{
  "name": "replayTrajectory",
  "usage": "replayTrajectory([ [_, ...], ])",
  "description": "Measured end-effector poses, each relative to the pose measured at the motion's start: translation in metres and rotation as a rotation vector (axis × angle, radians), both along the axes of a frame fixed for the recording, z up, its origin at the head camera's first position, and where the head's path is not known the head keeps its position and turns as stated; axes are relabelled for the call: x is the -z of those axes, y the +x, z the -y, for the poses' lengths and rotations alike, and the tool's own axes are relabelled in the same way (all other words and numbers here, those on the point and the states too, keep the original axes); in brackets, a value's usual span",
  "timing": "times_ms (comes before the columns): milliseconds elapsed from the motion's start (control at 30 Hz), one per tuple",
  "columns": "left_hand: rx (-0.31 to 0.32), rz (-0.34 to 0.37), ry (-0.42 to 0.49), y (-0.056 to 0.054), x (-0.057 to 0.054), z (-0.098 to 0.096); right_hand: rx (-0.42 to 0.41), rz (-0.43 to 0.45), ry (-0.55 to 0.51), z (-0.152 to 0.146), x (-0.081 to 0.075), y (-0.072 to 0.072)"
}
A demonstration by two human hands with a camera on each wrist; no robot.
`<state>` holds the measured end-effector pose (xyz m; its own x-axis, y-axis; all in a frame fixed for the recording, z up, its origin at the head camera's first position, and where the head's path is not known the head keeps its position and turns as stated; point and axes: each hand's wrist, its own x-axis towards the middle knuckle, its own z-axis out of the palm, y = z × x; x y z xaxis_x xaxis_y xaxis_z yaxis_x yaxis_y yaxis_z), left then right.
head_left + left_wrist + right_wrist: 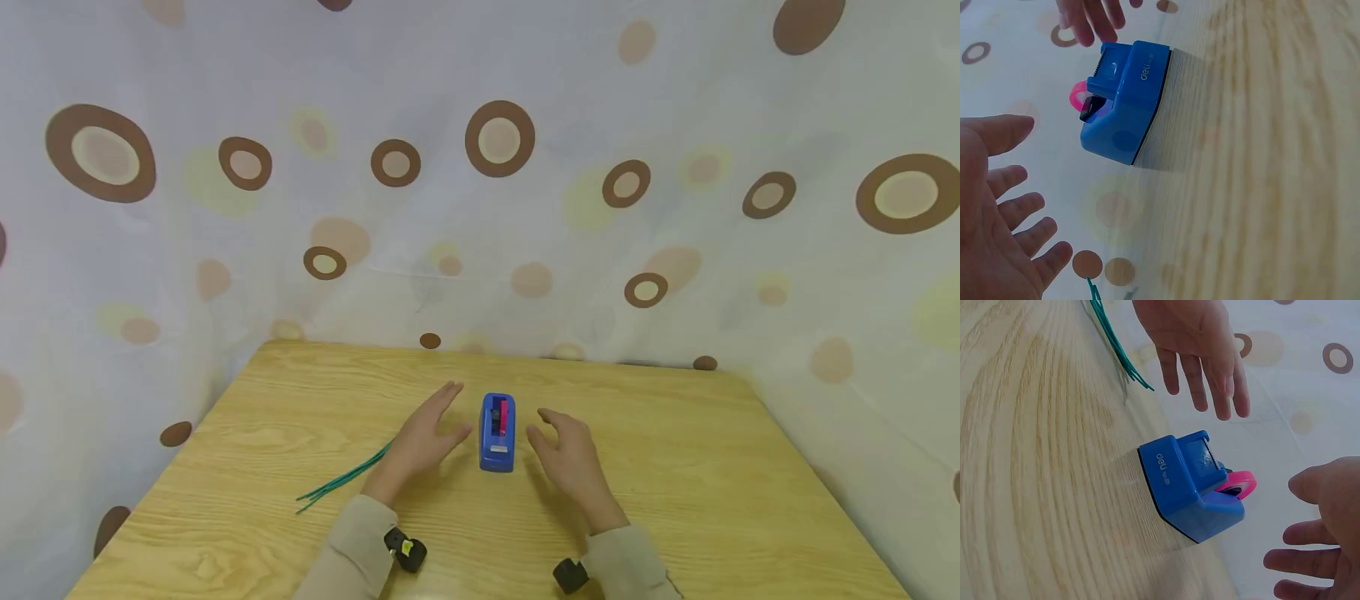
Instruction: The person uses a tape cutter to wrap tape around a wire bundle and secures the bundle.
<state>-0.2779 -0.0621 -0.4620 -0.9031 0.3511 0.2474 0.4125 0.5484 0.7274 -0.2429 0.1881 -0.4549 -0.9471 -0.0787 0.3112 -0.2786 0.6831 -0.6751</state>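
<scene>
Blue tape dispenser (497, 460) upright on the wooden table (712, 467), between left hand (418, 443) and right hand (574, 465), touching neither; the fingers (1025, 209) of both are held apart. To my eye, in the head view, the left hand hides one end of the green strands (341, 481). Each wrist view crops its own hand, yet only these views show me the "deli" lettering (1145, 72)

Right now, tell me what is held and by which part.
Nothing is held: the left grip and right grip flank the blue, boxy plastic tape dispenser without touching it.
</scene>
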Motion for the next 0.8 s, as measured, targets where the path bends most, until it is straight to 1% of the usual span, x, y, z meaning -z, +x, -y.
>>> replayTrajectory([
  [67,0.006,0.005,-0.003,-0.001,0.001,-0.002,0.006,-0.009,-0.011,0.001,0.001,0.0],
  [300,0.016,0.0,-0.001,-0.007,0.003,-0.009,0.047,0.006,-0.022,0.004,0.003,-0.002],
  [400,0.017,0.005,0.005,-0.008,0.003,-0.011,0.041,0.0,-0.028,0.006,0.002,-0.004],
  [633,0.023,0.049,-0.006,-0.01,0.003,-0.015,0.025,0.012,-0.056,0.008,0.004,-0.004],
  [800,0.036,0.041,-0.017,-0.01,0.004,-0.018,0.037,0.029,-0.055,0.009,0.005,-0.002],
])
